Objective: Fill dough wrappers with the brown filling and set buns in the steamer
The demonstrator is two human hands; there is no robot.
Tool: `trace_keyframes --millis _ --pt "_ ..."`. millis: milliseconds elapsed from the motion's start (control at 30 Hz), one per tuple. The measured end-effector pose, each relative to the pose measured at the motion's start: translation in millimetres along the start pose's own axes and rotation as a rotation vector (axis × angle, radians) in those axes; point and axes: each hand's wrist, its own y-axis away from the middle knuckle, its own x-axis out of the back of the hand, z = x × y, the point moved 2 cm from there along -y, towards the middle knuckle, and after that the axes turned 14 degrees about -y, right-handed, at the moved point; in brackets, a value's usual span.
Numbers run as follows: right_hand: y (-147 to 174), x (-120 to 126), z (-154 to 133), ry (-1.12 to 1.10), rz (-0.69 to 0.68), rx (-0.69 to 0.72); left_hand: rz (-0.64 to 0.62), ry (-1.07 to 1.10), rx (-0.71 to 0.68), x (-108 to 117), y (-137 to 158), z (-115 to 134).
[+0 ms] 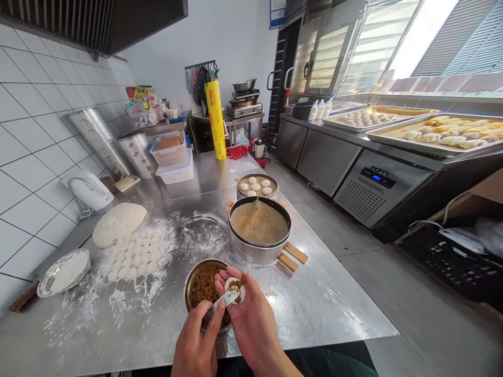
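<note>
My left hand [196, 335] is closed around the handle of a flat, light-grey filling spatula [225, 302]. Its tip presses brown filling onto a small round dough wrapper [241, 294]. That wrapper lies in my right hand [253, 314], which is palm up with the fingers cupped about it. Just below and to the left of both hands stands a metal bowl [187, 293] of minced brown filling [206, 283], partly hidden by my hands. Left of the bowl, rows of small dough pieces [135, 256] lie on floured steel beside a large dough lump [120, 222].
A steamer with a mesh liner [259, 222] sits on wooden slats [295, 253]; behind it another steamer [238, 192] holds several buns. At left is a plate of flour [66, 272]. A yellow film roll [215, 120] stands behind. Trays of pastries [440, 149] line the right counter.
</note>
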Motion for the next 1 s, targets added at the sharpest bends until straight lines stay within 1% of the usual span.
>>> trace_keyframes --millis 133,200,300,467,633,767,900,1000 --pt "1.8 2.6 1.4 0.073 -0.007 0.013 -0.021 -0.063 -0.073 8.2 -6.7 -3.2" --pt "0.6 5.5 1.8 0.101 -0.008 0.003 -0.069 -0.091 -0.086 14.3 -10.0 -5.5" --pt "-2.2 9.8 0.5 0.135 -0.029 0.016 -0.146 -0.087 -0.030 24.3 -9.9 -11.4" --pt "-2.3 13.1 -1.0 0.232 -0.057 0.049 -0.137 0.042 0.067 34.3 -5.9 -20.1" --pt "2.4 12.8 1.3 0.237 -0.063 0.028 -0.119 0.145 0.133 33.1 -8.6 -19.0" --pt "4.7 8.6 2.4 0.196 -0.074 0.031 -0.075 0.158 0.111 24.8 -6.6 -13.4" --pt "5.6 6.9 2.6 0.152 -0.039 -0.029 -0.134 0.055 0.041 14.1 2.1 -6.4" --pt "5.2 11.3 1.8 0.165 -0.018 -0.040 -0.163 -0.062 0.024 16.7 4.5 -5.0"
